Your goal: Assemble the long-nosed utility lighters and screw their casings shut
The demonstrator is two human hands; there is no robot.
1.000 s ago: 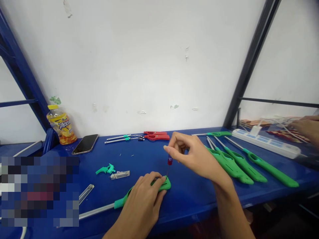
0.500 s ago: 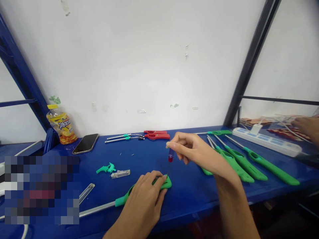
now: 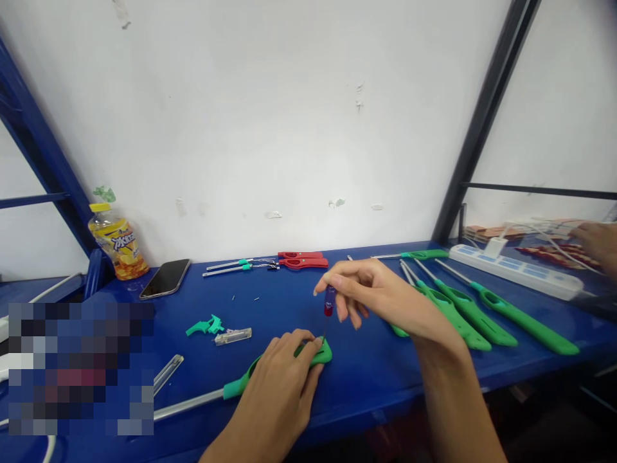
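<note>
My left hand (image 3: 284, 373) is wrapped over the handle of a green long-necked lighter (image 3: 326, 350), pressing it flat to the blue table; its metal tube points left. Above the handle's end, my right hand (image 3: 359, 289) pinches a small screwdriver (image 3: 330, 302) with a blue and red grip. The screwdriver stands upright, its thin shaft reaching down to the handle end beside my left fingertips. A teal plastic trigger piece (image 3: 206, 326) and a clear fuel tank (image 3: 234, 336) lie left of my hands. Another clear piece (image 3: 168, 374) lies nearer the pixelated patch.
Several green lighters (image 3: 486, 321) lie at the right by a white power strip (image 3: 515, 270). Two red lighters (image 3: 303, 260) with exposed wires lie at the back. A phone (image 3: 166, 279) and a drink bottle (image 3: 119, 244) stand left. Another person's hand (image 3: 598, 241) shows far right.
My right hand's fingers have shifted around the screwdriver's grip, the lower fingers now more extended. My left hand and the lighter have stayed in place.
</note>
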